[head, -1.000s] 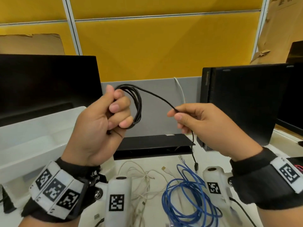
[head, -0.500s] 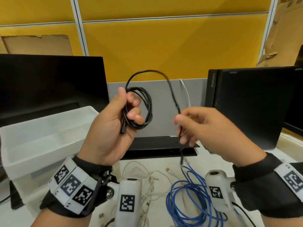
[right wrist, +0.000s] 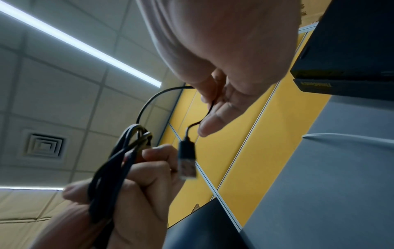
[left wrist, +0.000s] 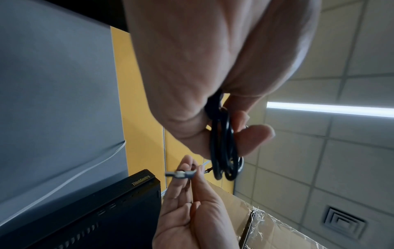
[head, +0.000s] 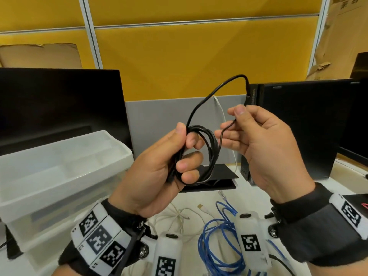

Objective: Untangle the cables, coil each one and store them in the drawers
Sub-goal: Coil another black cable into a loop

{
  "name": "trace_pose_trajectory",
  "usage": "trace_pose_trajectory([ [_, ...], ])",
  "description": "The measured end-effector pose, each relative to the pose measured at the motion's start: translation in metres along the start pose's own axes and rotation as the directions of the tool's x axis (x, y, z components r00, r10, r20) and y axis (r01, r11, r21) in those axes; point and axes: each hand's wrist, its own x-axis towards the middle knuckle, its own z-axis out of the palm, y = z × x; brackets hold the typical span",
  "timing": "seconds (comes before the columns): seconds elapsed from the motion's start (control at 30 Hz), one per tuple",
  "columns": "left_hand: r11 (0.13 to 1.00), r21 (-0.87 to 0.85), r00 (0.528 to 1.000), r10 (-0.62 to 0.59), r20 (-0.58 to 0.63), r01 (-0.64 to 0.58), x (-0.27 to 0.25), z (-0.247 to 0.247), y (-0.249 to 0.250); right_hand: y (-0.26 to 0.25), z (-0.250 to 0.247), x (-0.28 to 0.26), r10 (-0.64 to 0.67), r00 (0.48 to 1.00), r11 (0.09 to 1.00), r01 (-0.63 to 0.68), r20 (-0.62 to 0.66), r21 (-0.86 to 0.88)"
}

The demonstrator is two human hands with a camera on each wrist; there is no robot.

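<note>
Black cable (head: 207, 154) held as a small coil in the left hand (head: 159, 166), fingers curled through the loops, raised above the table (head: 249, 194) between the two black computer units. Free tail pinched between thumb and fingers of the right hand (head: 264, 148), just beside the coil; USB plug (right wrist: 187, 161) seen hanging below those fingers in the right wrist view. Compared with a second earlier: coil grown by further turns, loose run shortened from a long span trailing down toward the table to one short arc (head: 219, 86) above the hands, right hand brought in close to the left. Judged from this: coiling of this cable nearly finished, one last loop and the plug end left to lay in or tuck. Blue cable (head: 219, 236) and white cables (head: 179, 218) lying uncoiled on the table below the hands, partly overlapping. Translucent drawer unit (head: 59, 176) standing at left, top tray open; nothing visibly stored in it, though its clouded walls prevented certainty.
</note>
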Motion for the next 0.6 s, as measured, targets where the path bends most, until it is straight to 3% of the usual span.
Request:
trace_pose_trajectory([
  [0.23, 0.971, 0.232, 0.989, 0.092, -0.116, -0.063, 0.004, -0.007, -0.008, -0.001, 0.011, -0.01, 0.105, 0.983, 0.992, -0.094, 0.15, -0.079],
  [0.4, 0.901, 0.425, 0.972, 0.171, -0.163, -0.087, 0.006, -0.011, -0.01, -0.002, 0.013, -0.011, 0.218, 0.956, 0.976, -0.219, 0.196, -0.019],
  [0.6, 0.829, 0.546, 0.959, 0.238, -0.153, -0.119, 0.007, -0.011, -0.014, -0.004, 0.014, -0.013, 0.265, 0.877, 0.946, -0.318, 0.401, 0.07],
])
